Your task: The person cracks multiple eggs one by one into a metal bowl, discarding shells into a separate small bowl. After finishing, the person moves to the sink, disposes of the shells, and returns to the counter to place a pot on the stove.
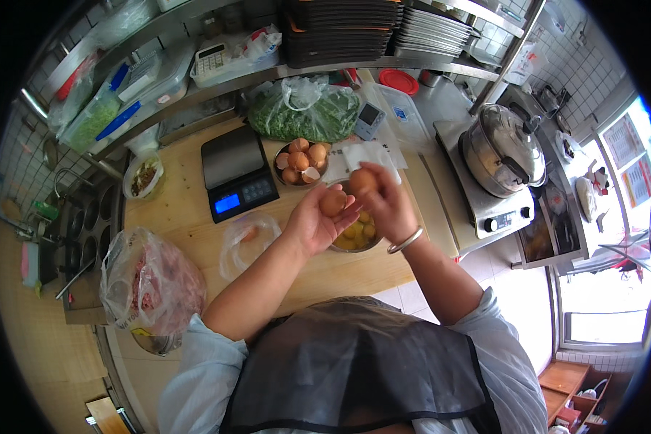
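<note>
A brown egg rests in my left hand, palm up and fingers partly curled around it. Just to its right, my right hand holds another brown egg; that hand is blurred and wears a metal bangle. Beneath both hands, partly hidden, is a round bowl of cracked eggs with several yolks showing. Behind my left hand stands a metal bowl heaped with brown eggshells. A thin clear plastic bag with something brown inside lies left of my left forearm.
A digital kitchen scale lies on the wooden worktop, with bagged leafy greens behind. Bagged minced meat stands at the near left. To the right, a lidded steel pot sits on a portable cooktop. A shelf crosses the back.
</note>
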The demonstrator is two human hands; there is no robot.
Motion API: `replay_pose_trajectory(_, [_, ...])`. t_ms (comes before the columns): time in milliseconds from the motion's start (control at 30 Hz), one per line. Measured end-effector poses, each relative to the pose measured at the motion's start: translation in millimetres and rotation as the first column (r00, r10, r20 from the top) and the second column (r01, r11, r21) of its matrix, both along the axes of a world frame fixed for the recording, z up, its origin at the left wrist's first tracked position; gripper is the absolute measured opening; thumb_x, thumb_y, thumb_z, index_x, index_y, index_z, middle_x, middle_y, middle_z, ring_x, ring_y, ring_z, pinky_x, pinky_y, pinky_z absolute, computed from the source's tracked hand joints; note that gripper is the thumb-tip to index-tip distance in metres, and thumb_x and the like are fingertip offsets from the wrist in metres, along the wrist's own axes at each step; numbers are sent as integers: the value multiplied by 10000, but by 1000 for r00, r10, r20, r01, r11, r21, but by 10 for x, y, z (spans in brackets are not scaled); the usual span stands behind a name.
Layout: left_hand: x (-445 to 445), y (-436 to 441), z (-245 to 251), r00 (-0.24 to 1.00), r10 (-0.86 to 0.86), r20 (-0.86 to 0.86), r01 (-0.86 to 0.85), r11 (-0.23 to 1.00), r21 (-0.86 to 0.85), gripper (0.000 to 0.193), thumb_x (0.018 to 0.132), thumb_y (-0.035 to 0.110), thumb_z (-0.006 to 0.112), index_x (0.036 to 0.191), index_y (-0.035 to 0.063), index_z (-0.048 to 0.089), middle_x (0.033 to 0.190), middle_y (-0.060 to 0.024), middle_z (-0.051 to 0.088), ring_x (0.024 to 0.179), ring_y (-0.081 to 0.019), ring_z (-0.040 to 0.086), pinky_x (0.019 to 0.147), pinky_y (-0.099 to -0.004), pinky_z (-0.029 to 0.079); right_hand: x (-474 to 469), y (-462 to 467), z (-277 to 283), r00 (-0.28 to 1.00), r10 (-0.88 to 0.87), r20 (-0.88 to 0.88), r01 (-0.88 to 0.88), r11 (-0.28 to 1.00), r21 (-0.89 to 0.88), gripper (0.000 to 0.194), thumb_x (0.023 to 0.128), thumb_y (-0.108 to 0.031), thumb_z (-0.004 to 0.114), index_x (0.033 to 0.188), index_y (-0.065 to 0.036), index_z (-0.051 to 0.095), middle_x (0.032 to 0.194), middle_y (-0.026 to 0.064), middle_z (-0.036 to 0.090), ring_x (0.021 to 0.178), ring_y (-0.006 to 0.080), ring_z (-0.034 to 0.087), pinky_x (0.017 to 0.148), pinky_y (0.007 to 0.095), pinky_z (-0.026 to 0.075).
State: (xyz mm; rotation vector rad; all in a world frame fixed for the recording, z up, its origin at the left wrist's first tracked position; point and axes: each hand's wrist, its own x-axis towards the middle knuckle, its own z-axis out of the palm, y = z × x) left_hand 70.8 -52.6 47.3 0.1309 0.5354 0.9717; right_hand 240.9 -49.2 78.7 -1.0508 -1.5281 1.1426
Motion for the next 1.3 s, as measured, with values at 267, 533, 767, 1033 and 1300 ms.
replay_pose_trajectory(267, [-79,59,100,935,-108,-337,178,967,183,466,945,192,473,1372,86,318,1171,-147,594,1106,-283,578,958,-432,457,266,224,97,985,169,-26,-155,823,-547,270,860,-261,593,1019,-43,605,910,81,632,834,221,628,752,328,524])
replay_pose_trajectory(533, [-25,120,93,752,-158,-639,387,892,235,596,957,225,457,1453,83,157,1203,-118,587,1034,-230,608,906,-378,469,63,186,-5,851,230,472,-149,968,-203,395,747,-141,683,1119,-23,620,959,95,681,856,147,641,774,276,509])
replay_pose_trajectory(767, [24,30,136,148,412,-899,622,668,408,419,825,141,636,1208,36,504,1062,-149,632,929,-257,634,797,-358,494,23,166,-40,817,76,572,-18,994,-106,369,716,-227,676,1050,-70,658,961,142,675,876,275,643,788,353,507])
replay_pose_trajectory(1033, [75,56,195,-4,518,-856,680,629,377,379,797,175,634,1137,34,542,1018,-184,640,937,-335,620,787,-385,492,-26,164,13,713,23,701,-29,1000,-3,339,718,-258,629,1025,-125,675,976,153,652,918,333,616,808,417,491])
replay_pose_trajectory(1300, [102,37,215,-50,498,-866,688,645,331,371,793,159,610,1139,41,545,1011,-194,637,942,-362,607,790,-416,487,-32,154,10,683,16,730,-3,1000,-20,301,727,-262,622,990,-127,678,986,139,651,930,325,613,809,414,491])
